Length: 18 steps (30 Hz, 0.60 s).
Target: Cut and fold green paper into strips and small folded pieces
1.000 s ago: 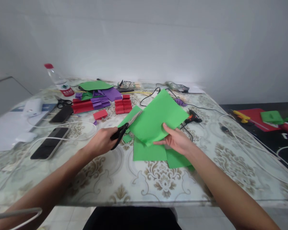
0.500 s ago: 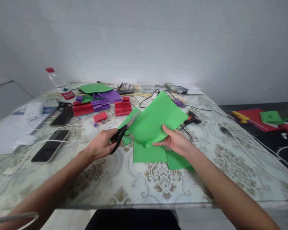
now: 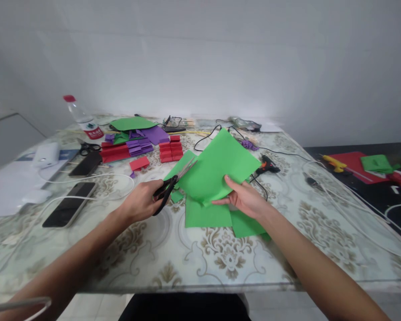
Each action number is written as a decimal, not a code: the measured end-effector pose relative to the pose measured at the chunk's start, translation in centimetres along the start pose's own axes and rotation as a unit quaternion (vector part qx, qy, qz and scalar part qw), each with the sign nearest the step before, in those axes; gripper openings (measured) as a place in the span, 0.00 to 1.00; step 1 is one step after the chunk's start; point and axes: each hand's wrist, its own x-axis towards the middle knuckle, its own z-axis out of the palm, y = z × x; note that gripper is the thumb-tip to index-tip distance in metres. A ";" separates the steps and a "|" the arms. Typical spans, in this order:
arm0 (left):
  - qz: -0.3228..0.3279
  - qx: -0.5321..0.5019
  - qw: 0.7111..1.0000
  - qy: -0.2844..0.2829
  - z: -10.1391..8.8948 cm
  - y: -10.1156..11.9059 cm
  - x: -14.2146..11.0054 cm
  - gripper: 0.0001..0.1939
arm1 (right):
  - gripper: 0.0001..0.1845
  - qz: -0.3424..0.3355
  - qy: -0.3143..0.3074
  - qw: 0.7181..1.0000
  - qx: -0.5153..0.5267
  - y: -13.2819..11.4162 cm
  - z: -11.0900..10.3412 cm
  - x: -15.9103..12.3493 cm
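Observation:
My left hand [image 3: 141, 203] grips black-handled scissors [image 3: 169, 187], blades slightly apart along the left edge of a green paper sheet [image 3: 217, 167]. My right hand [image 3: 244, 199] pinches that sheet by its lower right part and holds it tilted above the table. Under it more green sheets [image 3: 207, 215] lie flat, and a small green scrap [image 3: 177, 195] lies beside the scissors.
On the patterned table [image 3: 220, 249]: two phones [image 3: 68, 204], white cables, a water bottle [image 3: 83, 117], second scissors [image 3: 88, 146], red and purple folded paper stacks [image 3: 138, 147], a glue gun [image 3: 268, 166]. A dark table [image 3: 370, 178] at right holds red and green paper.
The scissor blades have opened slightly and edged along the sheet's left edge. Both hands have shifted only a little.

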 end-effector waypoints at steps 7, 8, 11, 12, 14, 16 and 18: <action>0.002 0.010 1.000 0.009 -0.1 0.3 0.1 0.13 | 0.11 0.008 0.003 1.000 -0.010 0.2 0.2 0.0; 0.001 0.011 1.000 0.008 -0.1 0.3 0.1 0.13 | 0.11 0.012 0.000 1.000 -0.011 0.2 0.2 -0.1; -0.002 0.008 1.000 0.006 -0.1 0.4 0.1 0.14 | 0.12 0.023 -0.008 1.000 -0.009 0.5 0.4 -0.1; -0.002 0.008 1.000 0.007 -0.1 0.4 0.1 0.14 | 0.12 0.025 -0.009 1.000 -0.007 0.7 0.4 -0.2; 0.001 0.009 1.000 0.009 0.0 0.4 0.1 0.14 | 0.12 0.026 -0.011 1.000 -0.005 0.9 0.5 -0.2; 0.004 0.013 1.000 0.007 0.0 0.4 0.1 0.14 | 0.13 0.027 -0.015 0.999 -0.006 1.0 0.5 -0.2; 0.004 0.017 1.000 0.003 0.0 0.3 0.1 0.13 | 0.15 0.029 -0.019 0.999 -0.009 1.0 0.5 -0.2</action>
